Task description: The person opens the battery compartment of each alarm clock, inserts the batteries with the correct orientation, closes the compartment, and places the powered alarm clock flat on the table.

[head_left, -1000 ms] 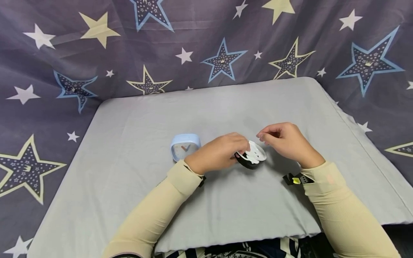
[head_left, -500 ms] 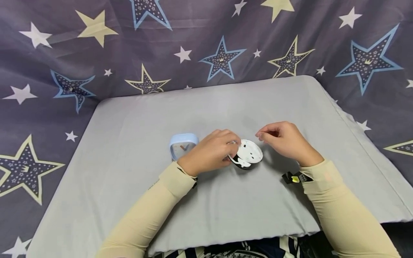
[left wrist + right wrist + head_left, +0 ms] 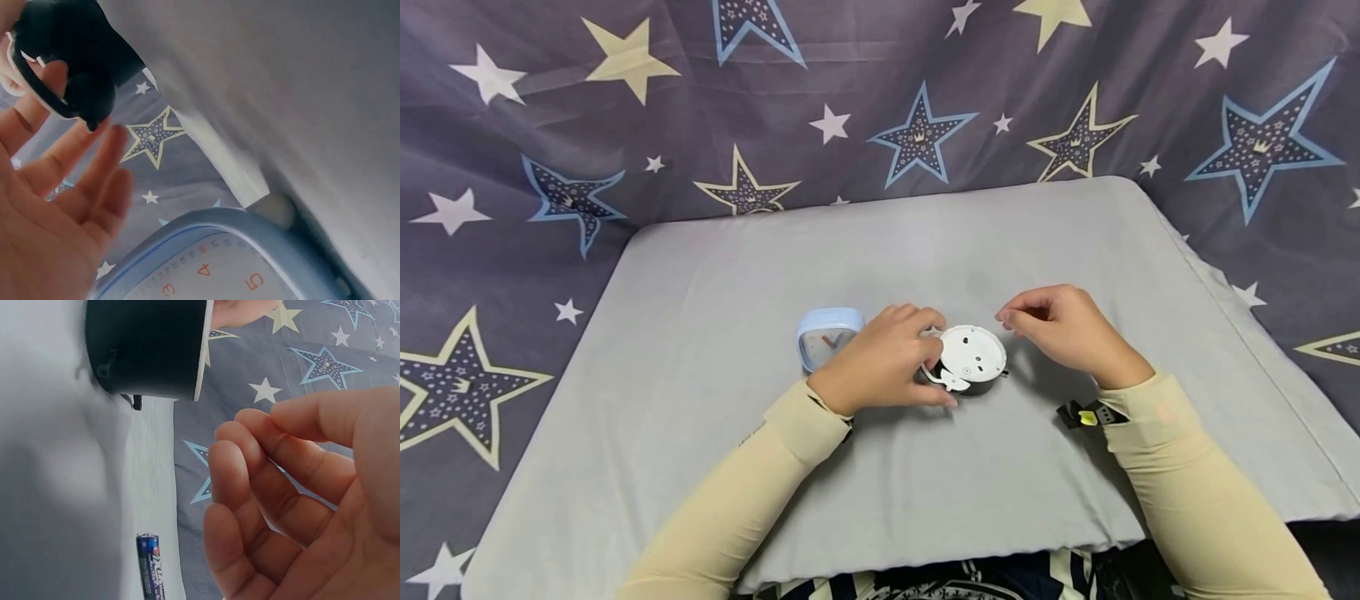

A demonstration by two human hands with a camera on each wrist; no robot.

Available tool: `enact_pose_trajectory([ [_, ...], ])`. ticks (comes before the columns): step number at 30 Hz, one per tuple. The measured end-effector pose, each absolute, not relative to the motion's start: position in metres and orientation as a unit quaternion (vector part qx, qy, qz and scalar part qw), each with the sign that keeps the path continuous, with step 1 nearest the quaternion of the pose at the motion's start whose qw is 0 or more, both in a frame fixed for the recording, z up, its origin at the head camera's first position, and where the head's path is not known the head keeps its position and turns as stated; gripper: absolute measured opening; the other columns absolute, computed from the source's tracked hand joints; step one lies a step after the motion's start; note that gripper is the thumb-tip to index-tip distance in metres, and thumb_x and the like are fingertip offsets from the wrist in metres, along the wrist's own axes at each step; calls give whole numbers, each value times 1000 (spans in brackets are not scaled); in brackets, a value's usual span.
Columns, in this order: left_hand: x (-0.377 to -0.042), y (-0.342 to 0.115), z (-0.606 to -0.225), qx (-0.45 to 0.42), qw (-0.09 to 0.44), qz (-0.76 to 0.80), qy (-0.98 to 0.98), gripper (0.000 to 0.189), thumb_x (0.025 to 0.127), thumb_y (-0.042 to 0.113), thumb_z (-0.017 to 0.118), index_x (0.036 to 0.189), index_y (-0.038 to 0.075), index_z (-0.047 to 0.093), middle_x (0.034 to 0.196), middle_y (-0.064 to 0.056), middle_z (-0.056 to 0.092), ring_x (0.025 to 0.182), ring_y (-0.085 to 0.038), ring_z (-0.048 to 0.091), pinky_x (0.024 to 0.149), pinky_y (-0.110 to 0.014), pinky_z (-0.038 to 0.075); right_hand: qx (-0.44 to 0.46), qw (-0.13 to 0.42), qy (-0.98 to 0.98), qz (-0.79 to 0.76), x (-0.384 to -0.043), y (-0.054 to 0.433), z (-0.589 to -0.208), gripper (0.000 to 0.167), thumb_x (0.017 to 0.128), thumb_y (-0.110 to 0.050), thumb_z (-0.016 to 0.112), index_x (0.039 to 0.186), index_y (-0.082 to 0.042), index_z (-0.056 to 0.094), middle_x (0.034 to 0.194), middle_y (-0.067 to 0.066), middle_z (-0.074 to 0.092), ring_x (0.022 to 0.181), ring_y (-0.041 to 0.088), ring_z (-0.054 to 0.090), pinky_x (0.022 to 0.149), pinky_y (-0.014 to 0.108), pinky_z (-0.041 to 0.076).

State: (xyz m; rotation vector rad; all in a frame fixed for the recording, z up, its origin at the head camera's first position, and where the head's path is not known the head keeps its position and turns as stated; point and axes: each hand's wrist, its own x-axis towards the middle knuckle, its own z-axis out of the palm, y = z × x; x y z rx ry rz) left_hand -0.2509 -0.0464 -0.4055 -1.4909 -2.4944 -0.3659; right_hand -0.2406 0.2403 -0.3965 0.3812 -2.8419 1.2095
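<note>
A round black-bodied object (image 3: 974,354) with a white disc-shaped face, dark dots and a curled white piece on its lower left stands on the grey cloth. My left hand (image 3: 887,354) is at its left side, fingertips right at its edge and thumb stretched out below. In the left wrist view the fingers reach up, fairly straight, to a black loop (image 3: 44,90) on the object. My right hand (image 3: 1067,333) hovers to the right of it, fingers loosely curled, thumb near the forefinger, nothing visible between them. In the right wrist view the black side wall (image 3: 147,350) shows.
A light-blue clock (image 3: 827,333) stands just behind and left of my left hand, partly covered by it. A battery (image 3: 150,565) lies on the grey cloth in the right wrist view. Star-patterned curtain (image 3: 850,67) hangs behind and beside the table.
The object has shifted a little left and turned so its white face shows. My left hand has moved left, and its thumb has come away from the object. The right hand has stayed put.
</note>
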Motion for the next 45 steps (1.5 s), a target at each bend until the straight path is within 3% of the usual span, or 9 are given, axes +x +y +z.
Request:
enact_pose_trajectory([
  [5, -250, -47, -406, -503, 95, -136, -848, 49, 81, 63, 79, 72, 19, 59, 113, 2, 64, 84, -16, 58, 80, -33, 49, 121, 13, -914, 388, -241, 239, -396, 17, 99, -21, 66, 99, -16, 82, 78, 7, 73, 70, 14, 62, 64, 25, 47],
  [10, -249, -47, -405, -501, 85, -143, -849, 46, 83, 57, 81, 78, 16, 60, 105, 4, 62, 84, -14, 56, 80, -30, 48, 119, 15, -912, 392, -241, 238, -397, 16, 98, -20, 67, 97, -18, 82, 77, 5, 73, 70, 13, 62, 64, 25, 47],
  [15, -248, -46, -405, -493, 74, -153, -853, 45, 83, 52, 81, 94, 14, 60, 97, 3, 60, 82, -14, 53, 79, -30, 46, 128, 11, -913, 388, -242, 239, -399, 16, 99, -20, 66, 99, -18, 82, 79, 9, 74, 71, 13, 63, 65, 24, 48],
  [21, -245, -42, -403, -462, 47, -148, -873, 70, 84, 55, 78, 130, 6, 60, 120, -3, 67, 102, -18, 64, 93, -36, 51, 138, -4, -913, 383, -241, 240, -400, 15, 98, -21, 68, 99, -17, 82, 85, 2, 76, 77, 12, 65, 70, 23, 49],
  [24, -243, -41, -403, -448, 41, -140, -882, 80, 84, 60, 76, 139, 6, 56, 127, -5, 66, 108, -19, 64, 96, -37, 52, 156, -11, -917, 367, -241, 238, -401, 13, 97, -20, 70, 96, -18, 82, 87, -4, 76, 78, 13, 64, 71, 23, 49],
  [32, -242, -40, -404, -435, 24, -135, -890, 81, 84, 59, 78, 144, 9, 57, 135, -2, 64, 115, -17, 64, 97, -33, 52, 199, -28, -918, 343, -233, 233, -399, 7, 91, -16, 76, 86, -20, 80, 78, -9, 72, 71, 12, 61, 66, 25, 48],
  [40, -241, -38, -403, -437, 27, -112, -892, 77, 85, 60, 77, 141, 9, 61, 134, -1, 64, 113, -18, 65, 97, -35, 53, 191, 81, -954, 215, -215, 214, -395, 6, 83, -19, 78, 79, -21, 81, 76, -10, 71, 66, 7, 60, 63, 30, 50],
  [45, -239, -38, -402, -433, 23, -104, -895, 76, 85, 59, 77, 140, 9, 61, 136, -1, 63, 115, -18, 65, 97, -35, 53, 136, 95, -970, 176, -204, 200, -391, 9, 82, -21, 73, 79, -23, 82, 76, -6, 72, 65, 14, 62, 55, 34, 48],
])
